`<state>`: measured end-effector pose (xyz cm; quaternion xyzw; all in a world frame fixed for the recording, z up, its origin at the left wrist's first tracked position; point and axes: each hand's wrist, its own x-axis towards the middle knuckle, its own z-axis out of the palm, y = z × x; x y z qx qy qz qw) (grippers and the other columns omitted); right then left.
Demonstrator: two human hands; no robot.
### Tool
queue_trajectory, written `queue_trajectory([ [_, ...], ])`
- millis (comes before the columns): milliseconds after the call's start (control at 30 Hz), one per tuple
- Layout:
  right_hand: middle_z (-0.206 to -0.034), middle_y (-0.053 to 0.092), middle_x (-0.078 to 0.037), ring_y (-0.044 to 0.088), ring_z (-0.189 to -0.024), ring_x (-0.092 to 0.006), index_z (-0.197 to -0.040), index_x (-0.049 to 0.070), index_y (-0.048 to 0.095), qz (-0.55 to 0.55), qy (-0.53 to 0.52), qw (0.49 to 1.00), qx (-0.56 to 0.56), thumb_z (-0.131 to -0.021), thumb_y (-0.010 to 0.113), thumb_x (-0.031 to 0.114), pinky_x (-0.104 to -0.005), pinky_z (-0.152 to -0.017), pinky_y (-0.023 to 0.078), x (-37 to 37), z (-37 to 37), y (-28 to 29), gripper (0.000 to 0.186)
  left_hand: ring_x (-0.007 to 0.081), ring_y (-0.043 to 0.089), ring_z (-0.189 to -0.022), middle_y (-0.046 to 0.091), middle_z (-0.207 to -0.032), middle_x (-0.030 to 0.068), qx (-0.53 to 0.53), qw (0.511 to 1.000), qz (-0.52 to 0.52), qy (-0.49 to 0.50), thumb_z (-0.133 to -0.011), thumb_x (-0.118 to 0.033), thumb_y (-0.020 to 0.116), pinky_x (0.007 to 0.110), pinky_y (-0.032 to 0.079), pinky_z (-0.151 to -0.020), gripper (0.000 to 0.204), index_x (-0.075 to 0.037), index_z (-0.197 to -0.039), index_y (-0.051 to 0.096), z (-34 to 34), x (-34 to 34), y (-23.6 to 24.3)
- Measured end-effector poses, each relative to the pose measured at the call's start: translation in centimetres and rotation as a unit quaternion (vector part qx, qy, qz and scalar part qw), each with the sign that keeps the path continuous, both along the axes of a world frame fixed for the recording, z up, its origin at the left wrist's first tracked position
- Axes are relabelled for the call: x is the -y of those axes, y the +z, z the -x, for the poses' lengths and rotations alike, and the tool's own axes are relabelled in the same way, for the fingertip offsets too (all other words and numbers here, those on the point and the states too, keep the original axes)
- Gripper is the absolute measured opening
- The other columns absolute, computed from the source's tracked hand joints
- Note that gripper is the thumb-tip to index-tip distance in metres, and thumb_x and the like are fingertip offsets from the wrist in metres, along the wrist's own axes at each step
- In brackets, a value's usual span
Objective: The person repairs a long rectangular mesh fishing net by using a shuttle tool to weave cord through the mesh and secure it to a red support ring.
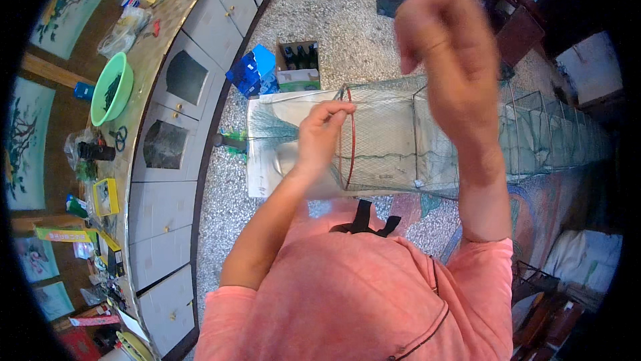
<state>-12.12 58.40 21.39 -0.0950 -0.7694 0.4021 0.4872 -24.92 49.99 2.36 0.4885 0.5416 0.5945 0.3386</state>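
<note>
Above the speckled floor (334,34): long folding mesh fish trap (427,134), green netting on wire frames, stretched rightward. Left hand (324,135) pinching red wire hoop (350,141) at trap's near end. Right hand (444,41) raised above trap, fingers curled shut; contents indiscernible. Green basin (110,89) on counter (143,67), far left.

Left hand (325,129) pinched, fingers together; right hand (446,34) raised high, loosely fisted.
</note>
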Motion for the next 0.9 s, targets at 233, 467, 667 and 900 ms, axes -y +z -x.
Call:
queue_trajectory([
  [233,-0.076,0.054,-0.011,0.053,-0.08,-0.0317,-0.079,0.006,0.056,-0.092,-0.134,0.909,0.384,-0.076,0.057,0.007,-0.0408,-0.066,0.044,1.0,-4.0,-9.6,0.004,0.0208,0.056,-0.092,0.058,-0.102,0.0118,-0.165,0.985,-0.021,-0.051,-0.084,0.002,0.05,0.029,0.045,-0.08,0.012,-0.001,-0.091,0.059,0.4,4.0,1.9],
  [467,-0.078,0.055,-0.008,0.053,-0.081,-0.0282,-0.079,0.006,0.06,-0.126,-0.13,0.907,0.379,-0.075,0.062,0.005,-0.036,-0.068,0.043,0.7,-3.1,-13.8,0.005,0.0167,0.055,-0.095,0.055,-0.111,0.0112,-0.091,0.994,0.055,-0.039,-0.088,-0.001,0.047,0.028,0.046,-0.081,0.011,0.0,-0.09,0.058,-0.5,4.2,1.1],
  [667,-0.079,0.051,-0.012,0.051,-0.081,-0.0314,-0.075,0.006,0.059,0.013,-0.145,0.971,0.188,-0.07,0.062,0.004,-0.0377,-0.069,0.043,2.5,0.6,-15.8,0.007,0.0129,0.054,-0.096,0.047,-0.122,0.0091,0.165,0.983,0.07,-0.036,-0.091,-0.005,0.046,0.027,0.045,-0.083,0.011,-0.001,-0.095,0.055,-0.4,4.1,-2.7],
  [900,-0.086,0.051,-0.012,0.052,-0.082,-0.0301,-0.079,0.005,0.059,-0.017,-0.063,0.957,0.284,-0.071,0.062,0.003,-0.0372,-0.071,0.044,2.0,1.0,-16.3,0.008,0.0191,0.054,-0.097,0.052,-0.115,0.0113,-0.089,0.995,0.036,0.013,-0.089,-0.005,0.048,0.031,0.043,-0.085,0.009,0.0,-0.091,0.056,-1.0,5.1,-1.3],
])
